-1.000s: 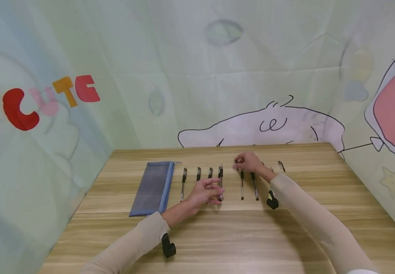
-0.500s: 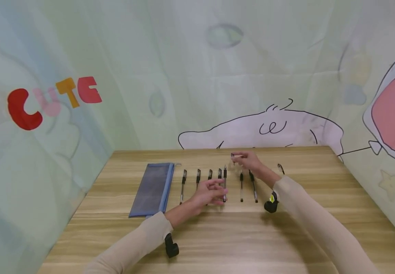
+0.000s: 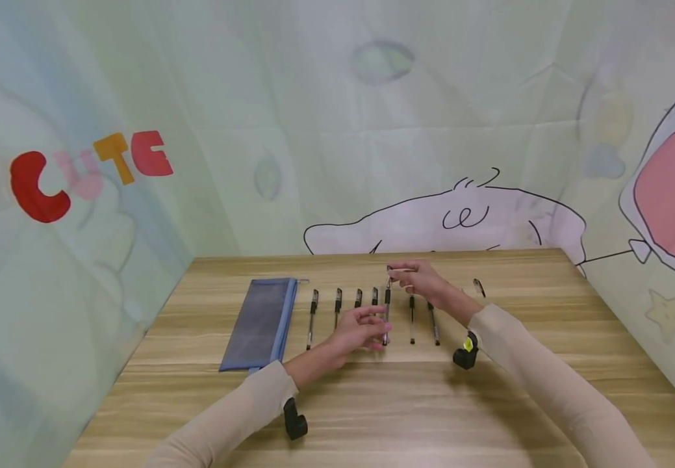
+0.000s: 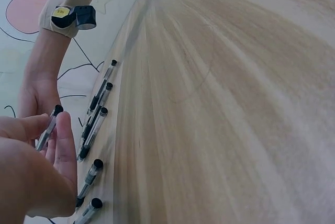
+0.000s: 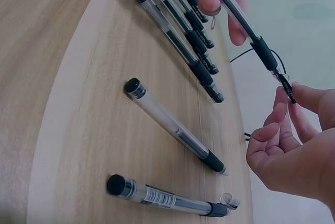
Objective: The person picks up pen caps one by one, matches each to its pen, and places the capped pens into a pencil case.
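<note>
My left hand [image 3: 357,330] pinches a clear gel pen [image 5: 243,22] between thumb and fingers, its black grip and tip angled away from me, raised off the table. At the tip end, my right hand [image 5: 293,145] pinches a small black-and-clear pen cap [image 5: 286,87] by thumb and fingertips; cap and pen tip meet in the right wrist view. Several capped pens [image 3: 312,318] lie in a row to the left, partly hidden by my left hand. Right of the held pen lie an uncapped pen [image 5: 175,127] and another pen [image 5: 167,198].
A blue mesh zip pouch [image 3: 258,325] lies flat at the left of the wooden table [image 3: 384,409]. One loose pen cap [image 3: 479,288] rests at the back right, beyond my right forearm. A printed fabric backdrop [image 3: 243,162] rises behind the table edge.
My right hand has lifted the cap from the table and brought it left to the pen's tip. My left hand has shifted slightly right with the pen.
</note>
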`<action>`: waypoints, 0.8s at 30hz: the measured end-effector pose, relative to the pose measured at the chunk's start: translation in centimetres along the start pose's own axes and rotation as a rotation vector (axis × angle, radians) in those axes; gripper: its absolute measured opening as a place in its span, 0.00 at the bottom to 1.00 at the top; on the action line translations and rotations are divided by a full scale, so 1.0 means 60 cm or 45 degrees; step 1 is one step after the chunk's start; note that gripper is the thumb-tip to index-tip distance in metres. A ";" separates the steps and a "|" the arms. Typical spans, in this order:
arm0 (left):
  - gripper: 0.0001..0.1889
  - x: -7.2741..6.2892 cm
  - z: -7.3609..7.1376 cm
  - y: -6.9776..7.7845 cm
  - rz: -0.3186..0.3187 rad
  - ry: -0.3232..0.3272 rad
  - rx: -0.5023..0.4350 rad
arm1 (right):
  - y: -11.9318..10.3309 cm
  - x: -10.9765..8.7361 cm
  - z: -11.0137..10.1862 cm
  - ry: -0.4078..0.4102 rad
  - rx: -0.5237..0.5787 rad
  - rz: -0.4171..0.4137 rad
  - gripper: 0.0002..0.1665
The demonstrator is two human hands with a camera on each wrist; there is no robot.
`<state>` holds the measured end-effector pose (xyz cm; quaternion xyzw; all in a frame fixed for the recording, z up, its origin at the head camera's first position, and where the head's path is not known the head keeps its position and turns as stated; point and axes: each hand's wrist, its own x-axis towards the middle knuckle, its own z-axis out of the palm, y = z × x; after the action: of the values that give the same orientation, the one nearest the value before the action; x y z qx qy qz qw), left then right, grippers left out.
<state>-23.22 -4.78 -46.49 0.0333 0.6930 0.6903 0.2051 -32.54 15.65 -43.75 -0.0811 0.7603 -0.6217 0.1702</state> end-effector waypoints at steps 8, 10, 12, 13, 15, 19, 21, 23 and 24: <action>0.27 0.002 0.001 -0.002 0.005 0.006 0.003 | 0.007 -0.004 -0.002 -0.028 -0.032 -0.034 0.28; 0.27 0.002 0.001 -0.003 0.011 0.012 0.002 | 0.011 -0.005 0.000 -0.036 -0.062 -0.040 0.28; 0.27 0.001 0.002 -0.005 0.017 0.018 -0.012 | 0.014 -0.006 0.002 -0.046 -0.084 -0.042 0.28; 0.27 0.001 0.002 -0.006 0.018 0.021 -0.020 | 0.015 -0.007 0.003 -0.050 -0.089 -0.041 0.28; 0.27 0.000 0.002 -0.007 0.017 0.024 -0.041 | 0.015 -0.006 0.004 -0.059 -0.099 -0.037 0.28; 0.28 -0.001 0.003 -0.004 0.006 0.031 -0.074 | 0.015 -0.003 0.007 -0.057 -0.098 -0.027 0.27; 0.29 -0.001 0.003 -0.003 -0.007 0.043 -0.087 | 0.013 -0.002 0.009 -0.049 -0.089 -0.007 0.25; 0.29 0.000 0.002 -0.002 -0.013 0.060 -0.098 | 0.011 -0.002 0.013 -0.044 -0.072 0.014 0.23; 0.29 0.000 0.003 0.000 -0.010 0.067 -0.101 | 0.009 -0.003 0.015 -0.041 -0.056 0.026 0.23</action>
<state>-23.15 -4.64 -46.50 0.0042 0.6703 0.7171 0.1907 -32.03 15.00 -44.39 -0.0870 0.7716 -0.6018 0.1870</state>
